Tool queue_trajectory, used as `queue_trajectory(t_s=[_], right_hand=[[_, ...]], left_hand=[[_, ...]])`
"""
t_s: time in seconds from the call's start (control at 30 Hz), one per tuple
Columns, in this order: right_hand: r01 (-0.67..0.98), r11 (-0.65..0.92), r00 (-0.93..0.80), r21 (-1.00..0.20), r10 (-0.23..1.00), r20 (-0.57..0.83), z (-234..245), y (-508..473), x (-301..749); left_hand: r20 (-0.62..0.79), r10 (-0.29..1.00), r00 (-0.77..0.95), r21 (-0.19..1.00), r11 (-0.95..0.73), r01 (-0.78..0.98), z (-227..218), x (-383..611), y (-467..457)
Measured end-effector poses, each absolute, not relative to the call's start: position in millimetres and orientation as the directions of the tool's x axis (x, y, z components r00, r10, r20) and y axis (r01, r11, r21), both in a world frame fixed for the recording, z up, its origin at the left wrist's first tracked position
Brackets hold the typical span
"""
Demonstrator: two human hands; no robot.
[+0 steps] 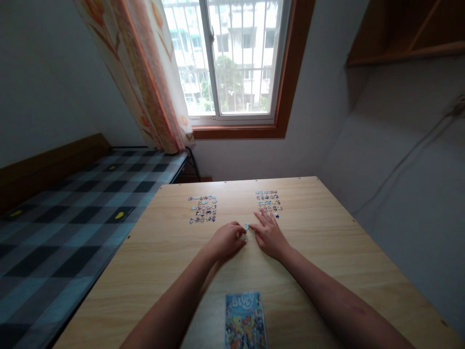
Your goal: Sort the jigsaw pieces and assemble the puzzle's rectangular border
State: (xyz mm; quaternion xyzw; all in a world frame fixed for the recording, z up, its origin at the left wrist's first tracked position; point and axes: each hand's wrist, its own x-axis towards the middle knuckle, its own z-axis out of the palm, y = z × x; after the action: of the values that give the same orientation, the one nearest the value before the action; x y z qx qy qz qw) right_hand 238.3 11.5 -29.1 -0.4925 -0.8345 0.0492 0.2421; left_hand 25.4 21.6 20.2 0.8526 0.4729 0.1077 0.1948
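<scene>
Small light-blue jigsaw pieces (247, 226) lie on the wooden table (174, 271) between my two hands. My left hand (228, 237) rests just left of them, its fingers curled together by a piece; whether it grips one is hidden. On the other side, my right hand (269, 233) lies with fingers spread, the index tip beside the light-blue pieces. Its other fingertips reach the near edge of the right group of jigsaw pieces (268, 198), laid out in rows. A second group of pieces (206, 212) sits in rows beyond my left hand.
A blue box (245, 320) marked "Bluey" lies near the table's front, between my forearms. Left of the table is a bed with a checked cover (109, 194). A window (240, 63) and a curtain (145, 72) are behind; a wooden shelf (407, 53) hangs upper right.
</scene>
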Motion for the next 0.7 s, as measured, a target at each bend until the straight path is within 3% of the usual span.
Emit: queue_trajectory(t_s=[0.47,0.7], right_hand=[[0.796,0.518,-0.405,-0.313,0.84,0.361,-30.4,12.0,238.3],[0.795,0.512,-0.402,-0.326,0.846,0.349,-27.6,10.9,237.8]], left_hand=[[0.02,0.851,0.525,0.19,-0.519,0.833,25.2,36.3,10.2],[0.133,0.836,0.532,0.265,-0.547,0.794,17.7,39.2,12.6]])
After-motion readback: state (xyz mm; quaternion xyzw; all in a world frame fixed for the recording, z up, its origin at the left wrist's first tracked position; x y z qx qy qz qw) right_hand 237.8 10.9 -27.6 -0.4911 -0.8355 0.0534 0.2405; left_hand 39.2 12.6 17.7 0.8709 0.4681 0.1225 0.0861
